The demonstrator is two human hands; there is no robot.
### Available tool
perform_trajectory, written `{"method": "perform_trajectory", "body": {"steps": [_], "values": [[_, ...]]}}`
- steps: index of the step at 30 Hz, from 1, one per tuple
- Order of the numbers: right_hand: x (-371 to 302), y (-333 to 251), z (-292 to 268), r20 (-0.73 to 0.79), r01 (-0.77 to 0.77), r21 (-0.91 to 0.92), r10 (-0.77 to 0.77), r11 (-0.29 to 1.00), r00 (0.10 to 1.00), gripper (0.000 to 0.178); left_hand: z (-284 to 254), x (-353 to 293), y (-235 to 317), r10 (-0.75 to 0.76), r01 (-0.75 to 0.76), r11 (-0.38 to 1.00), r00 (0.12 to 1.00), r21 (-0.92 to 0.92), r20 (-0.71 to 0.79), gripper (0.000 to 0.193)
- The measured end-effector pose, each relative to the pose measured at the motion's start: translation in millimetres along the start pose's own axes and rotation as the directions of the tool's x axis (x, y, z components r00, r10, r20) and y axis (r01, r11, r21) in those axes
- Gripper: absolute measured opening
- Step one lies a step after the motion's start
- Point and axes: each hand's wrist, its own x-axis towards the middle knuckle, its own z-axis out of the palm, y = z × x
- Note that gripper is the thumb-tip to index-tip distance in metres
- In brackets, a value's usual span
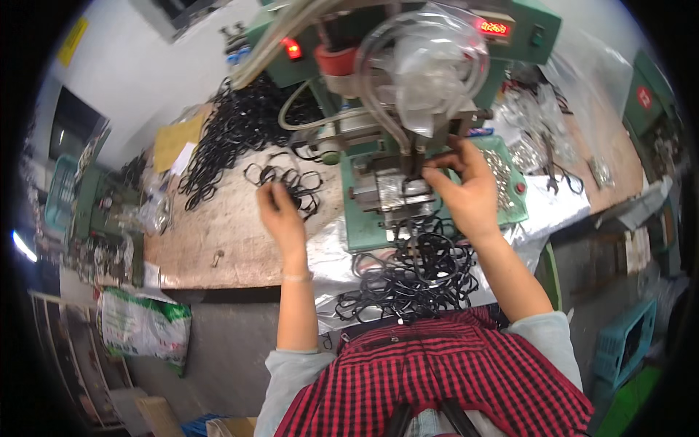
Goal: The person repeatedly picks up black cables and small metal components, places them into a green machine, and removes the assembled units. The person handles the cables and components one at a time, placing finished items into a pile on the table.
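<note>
My left hand (280,207) reaches into a small cluster of black cord loops (287,178) on the brown bench and closes its fingers on one. My right hand (466,186) is up at the metal jaw (393,186) of a green press machine (378,211), fingertips pinching a small dark piece at the tool; what it holds is too small to tell. A heap of black loops (415,280) lies below the machine at the bench's front edge, on a silvery sheet (328,251).
A big pile of black loops (237,131) sits at the back left. Clear hoses and a plastic bag (429,65) hang over the machine head. A tray of small metal parts (502,171) lies right of my right hand. A printed sack (142,324) stands on the floor at left.
</note>
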Motion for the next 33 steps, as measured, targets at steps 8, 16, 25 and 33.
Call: {"method": "perform_trajectory", "body": {"steps": [8,16,25,33], "values": [[-2.0,-19.4,3.0,0.042,-0.120,0.227,0.113,0.967,0.993,0.053,-3.0,-5.9,171.1,0.498,-0.451,0.646,0.861,-0.616,-0.108,0.019],[-22.4,-38.8,-11.5,0.162,0.049,0.052,-0.057,0.997,0.985,0.054,-0.3,-31.5,158.2,0.673,-0.509,0.596,0.739,-0.621,0.039,0.020],[-21.1,82.3,-111.2,-0.007,0.130,-0.898,-0.309,0.420,0.951,0.019,33.8,-52.3,146.9,0.963,-0.847,0.270,0.227,-0.458,0.146,0.029],[23.5,82.0,-73.1,0.070,0.195,-0.926,-0.359,0.324,0.931,0.017,36.4,-57.2,143.6,0.946,-0.834,0.326,0.288,-0.445,0.151,0.015]]}}
